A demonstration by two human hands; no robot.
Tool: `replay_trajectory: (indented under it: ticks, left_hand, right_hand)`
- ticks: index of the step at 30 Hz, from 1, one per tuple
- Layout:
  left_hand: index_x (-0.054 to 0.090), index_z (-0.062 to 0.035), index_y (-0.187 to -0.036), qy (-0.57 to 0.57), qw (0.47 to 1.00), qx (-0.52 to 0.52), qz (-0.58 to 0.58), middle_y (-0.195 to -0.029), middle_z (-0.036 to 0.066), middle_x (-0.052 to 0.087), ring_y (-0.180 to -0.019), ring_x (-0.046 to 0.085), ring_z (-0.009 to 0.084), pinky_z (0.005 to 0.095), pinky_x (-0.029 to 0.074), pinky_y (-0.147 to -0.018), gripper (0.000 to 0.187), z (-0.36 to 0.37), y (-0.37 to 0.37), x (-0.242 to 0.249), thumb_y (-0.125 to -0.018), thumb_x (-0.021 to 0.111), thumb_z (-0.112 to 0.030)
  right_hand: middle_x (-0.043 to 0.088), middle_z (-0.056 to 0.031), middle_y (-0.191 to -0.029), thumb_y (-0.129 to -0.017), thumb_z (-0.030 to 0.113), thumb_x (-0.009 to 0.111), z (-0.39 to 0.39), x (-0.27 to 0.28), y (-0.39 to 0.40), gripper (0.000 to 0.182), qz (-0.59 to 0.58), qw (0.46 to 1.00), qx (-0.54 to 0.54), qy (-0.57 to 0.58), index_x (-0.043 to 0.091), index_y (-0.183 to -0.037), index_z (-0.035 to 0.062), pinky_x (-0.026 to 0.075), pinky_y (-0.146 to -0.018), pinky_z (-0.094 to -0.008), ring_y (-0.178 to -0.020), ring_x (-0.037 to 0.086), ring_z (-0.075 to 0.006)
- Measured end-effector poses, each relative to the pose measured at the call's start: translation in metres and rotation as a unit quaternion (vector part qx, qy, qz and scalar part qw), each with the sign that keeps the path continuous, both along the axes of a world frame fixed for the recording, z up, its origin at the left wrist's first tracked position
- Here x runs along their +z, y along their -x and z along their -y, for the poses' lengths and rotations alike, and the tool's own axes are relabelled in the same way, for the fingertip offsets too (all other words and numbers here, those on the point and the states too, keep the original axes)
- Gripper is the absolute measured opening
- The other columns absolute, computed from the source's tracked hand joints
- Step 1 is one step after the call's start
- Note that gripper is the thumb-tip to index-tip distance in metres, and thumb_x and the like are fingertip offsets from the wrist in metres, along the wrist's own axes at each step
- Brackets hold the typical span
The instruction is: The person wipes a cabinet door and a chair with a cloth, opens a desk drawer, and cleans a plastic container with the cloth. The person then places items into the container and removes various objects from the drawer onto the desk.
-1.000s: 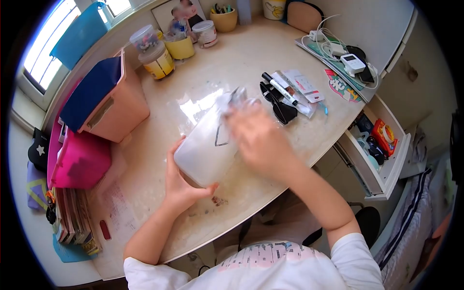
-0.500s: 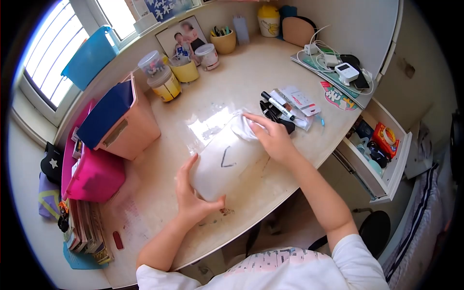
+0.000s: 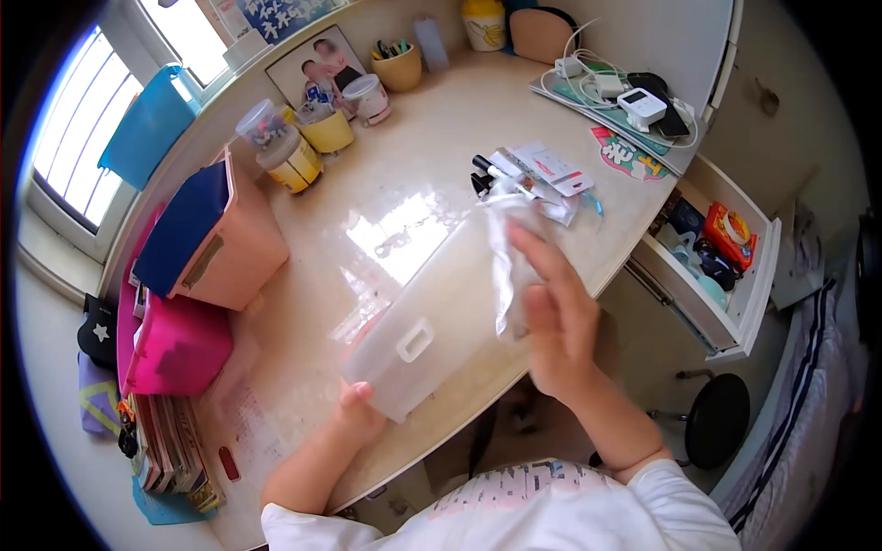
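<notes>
Head camera: a cloudy box [image 3: 441,308] was held by the left hand [image 3: 356,415], fingers hidden, and a blurred white cloth [image 3: 501,253] by the right hand [image 3: 560,335].

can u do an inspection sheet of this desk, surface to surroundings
Surface: pale desk, window glare, faint reddish marks at left.
Job's things: translucent box with a pale-rimmed slot on one face; crumpled white sheet, cloth or wipe unclear.
Clutter: marker and packets just beyond the white sheet; tubs and bins along the far and left sides.
Hands: left hand grips the box's near-left end; right hand at the sheet, grip blurred.
Cables: white cables loosely tangled over devices at right rear.
Surroundings: drawer open at right, black stool near it.
</notes>
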State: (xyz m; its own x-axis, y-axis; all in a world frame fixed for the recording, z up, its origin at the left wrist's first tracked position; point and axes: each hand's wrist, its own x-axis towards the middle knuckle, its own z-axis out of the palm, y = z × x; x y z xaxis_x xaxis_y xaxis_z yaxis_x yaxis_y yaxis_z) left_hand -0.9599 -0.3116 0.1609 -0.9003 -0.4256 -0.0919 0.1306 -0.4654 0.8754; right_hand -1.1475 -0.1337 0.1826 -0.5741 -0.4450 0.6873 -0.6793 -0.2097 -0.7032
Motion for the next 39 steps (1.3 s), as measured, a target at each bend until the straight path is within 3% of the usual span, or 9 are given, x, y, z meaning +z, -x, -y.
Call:
replay_trajectory:
  ticks: [6, 7, 8, 11, 15, 21, 32, 34, 39]
  left_hand:
    - [0.041, -0.003, -0.149, 0.03, 0.998, -0.041, -0.023, -0.142, 0.016, 0.048, -0.132, 0.05, 0.0322, 0.0491, 0.042, -0.112, 0.102, 0.011, -0.009, -0.012, -0.07, 0.081, -0.054]
    - [0.038, -0.0028, -0.15, 0.206, 0.977, -0.044, 0.009, -0.146, 0.018, 0.046, -0.135, 0.049, 0.0351, 0.0508, 0.038, -0.115, 0.103, 0.022, -0.011, -0.022, -0.074, 0.077, -0.059]
    - [0.035, -0.0027, -0.152, 0.373, 0.926, -0.044, 0.044, -0.149, 0.021, 0.043, -0.137, 0.047, 0.038, 0.0526, 0.033, -0.118, 0.104, 0.027, -0.012, -0.028, -0.078, 0.072, -0.065]
    - [0.026, -0.0031, -0.155, 0.566, 0.822, 0.043, -0.048, -0.157, 0.026, 0.034, -0.143, 0.04, 0.0415, 0.0542, 0.026, -0.121, 0.112, 0.034, 0.003, -0.023, -0.077, 0.079, -0.064]
    - [0.02, -0.0048, -0.156, 0.453, 0.869, -0.051, -0.193, -0.162, 0.028, 0.028, -0.149, 0.033, 0.0395, 0.0506, 0.029, -0.119, 0.134, 0.03, 0.006, -0.03, -0.055, 0.103, -0.036]
    - [0.025, -0.0049, -0.152, 0.402, 0.901, -0.066, -0.152, -0.161, 0.029, 0.03, -0.149, 0.034, 0.036, 0.0479, 0.032, -0.118, 0.124, 0.029, 0.001, -0.027, -0.059, 0.102, -0.034]
    - [0.026, -0.0068, -0.152, 0.427, 0.891, -0.059, -0.144, -0.16, 0.03, 0.031, -0.146, 0.04, 0.035, 0.0475, 0.034, -0.117, 0.121, 0.03, 0.001, -0.023, -0.061, 0.101, -0.032]
    - [0.026, -0.0071, -0.152, 0.428, 0.89, -0.06, -0.147, -0.161, 0.03, 0.03, -0.145, 0.041, 0.0347, 0.0474, 0.035, -0.117, 0.121, 0.028, 0.001, -0.024, -0.06, 0.101, -0.032]
    - [0.022, -0.0081, -0.152, 0.439, 0.877, 0.068, -0.185, -0.151, 0.024, 0.043, -0.139, 0.047, 0.0321, 0.0467, 0.04, -0.113, 0.124, 0.014, 0.008, -0.025, -0.058, 0.101, -0.031]
  right_hand:
    - [0.061, -0.0226, -0.135, -0.095, 0.012, 0.063, 0.016, -0.005, -0.011, 0.032, -0.114, 0.991, -0.053, 0.048, 0.065, -0.126, 0.0064, 0.052, -0.099, -0.0449, -0.124, 0.06, -0.0434]
    - [0.063, -0.0212, -0.132, -0.096, 0.013, 0.062, 0.02, -0.008, -0.003, 0.028, -0.096, 0.992, -0.057, 0.053, 0.066, -0.123, 0.0046, 0.054, -0.095, -0.0439, -0.116, 0.065, -0.0399]
    - [0.064, -0.0186, -0.129, -0.1, 0.015, 0.058, 0.024, -0.018, 0.004, 0.028, 0.105, 0.994, -0.019, 0.013, 0.065, -0.124, 0.0031, 0.055, -0.091, -0.0433, -0.108, 0.068, -0.037]
    - [0.066, -0.0165, -0.125, -0.104, 0.015, 0.053, 0.035, -0.033, 0.01, 0.027, 0.125, 0.991, -0.017, -0.033, 0.065, -0.126, 0.0024, 0.056, -0.088, -0.0435, -0.101, 0.068, -0.0358]
    - [0.066, -0.0167, -0.128, -0.1, 0.01, 0.058, 0.036, -0.044, 0.004, 0.026, -0.009, 0.994, -0.09, -0.053, 0.066, -0.124, 0.0029, 0.053, -0.096, -0.0467, -0.114, 0.066, -0.0393]
    - [0.068, -0.0174, -0.128, -0.086, 0.008, 0.068, 0.019, -0.043, -0.019, 0.025, -0.258, 0.958, -0.009, -0.127, 0.073, -0.11, 0.0088, 0.043, -0.11, -0.0532, -0.127, 0.06, -0.038]
    - [0.068, -0.0193, -0.126, -0.095, 0.013, 0.065, 0.033, -0.035, 0.009, 0.023, -0.275, 0.958, -0.035, -0.077, 0.072, -0.113, 0.0003, 0.045, -0.108, -0.0526, -0.124, 0.061, -0.0394]
    - [0.066, -0.0208, -0.129, -0.097, 0.011, 0.062, 0.033, -0.022, 0.019, 0.024, -0.019, 0.991, -0.032, -0.129, 0.071, -0.116, -0.0022, 0.047, -0.105, -0.0519, -0.124, 0.06, -0.0423]
    - [0.064, -0.0231, -0.133, -0.098, 0.008, 0.061, 0.037, -0.033, -0.007, 0.027, -0.169, 0.972, -0.125, -0.102, 0.069, -0.12, -0.0045, 0.045, -0.108, -0.0518, -0.128, 0.057, -0.046]
